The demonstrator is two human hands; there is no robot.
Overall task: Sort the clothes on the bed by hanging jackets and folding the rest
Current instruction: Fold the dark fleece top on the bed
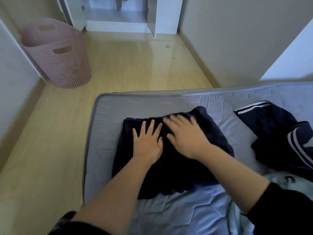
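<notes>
Head view: at frame centre, a folded dark navy garment (171, 155) lies on the grey mattress (108, 112). The left hand (147, 141) and the blurred right hand (184, 138) press flat on it, fingers spread. A navy striped jacket (277, 133) lies at right; a pink laundry basket (59, 55) stands upper left.

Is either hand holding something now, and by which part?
Nothing is held. The left hand and the right hand lie flat with straight fingers on top of the folded dark garment on the bed.

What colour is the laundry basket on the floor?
Pale pink, with a grid of small holes. The laundry basket shows in the head view.
</notes>
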